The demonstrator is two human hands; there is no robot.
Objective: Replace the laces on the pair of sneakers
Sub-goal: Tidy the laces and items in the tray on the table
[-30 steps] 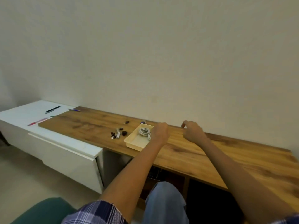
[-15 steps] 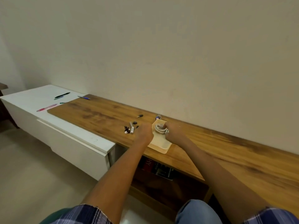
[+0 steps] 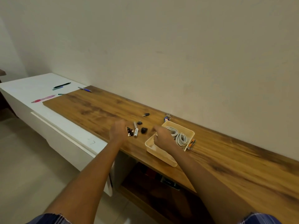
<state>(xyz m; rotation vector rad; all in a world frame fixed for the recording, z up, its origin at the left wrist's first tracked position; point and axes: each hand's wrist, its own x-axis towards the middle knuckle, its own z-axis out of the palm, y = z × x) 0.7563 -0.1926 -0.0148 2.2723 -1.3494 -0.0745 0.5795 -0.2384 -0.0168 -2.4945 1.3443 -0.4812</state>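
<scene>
The coiled white laces (image 3: 177, 136) lie in the far half of a shallow cream tray (image 3: 159, 153) that sits at the front edge of the wooden desk top (image 3: 242, 162), with the tray's near end empty of anything but its own floor. The right hand (image 3: 162, 135) is over the tray's left rim, just beside the coils, its fingers loosely bent and gripping nothing that can be seen; whether the fingertips touch the laces cannot be told. The left hand (image 3: 118, 130) hovers over the wood to the left, well apart from the tray, fingers relaxed and hanging, holding nothing. Between the two hands lie a white marker (image 3: 135, 131), a small black clip-like piece (image 3: 130, 131) and two dark round bits (image 3: 144, 130). Farther back a dark key (image 3: 146, 114) rests on the wood, and a blue keyring (image 3: 167, 118) lies just behind the tray's far corner. An orange-handled small tool (image 3: 192, 143) touches the tray's right side. To the far left, on the white cabinet (image 3: 24, 88), lie several pens (image 3: 62, 85) and a pink pen (image 3: 43, 99), with a blue pen (image 3: 85, 89) across the wood's corner. Checked sleeves (image 3: 48, 219) show at the bottom.
</scene>
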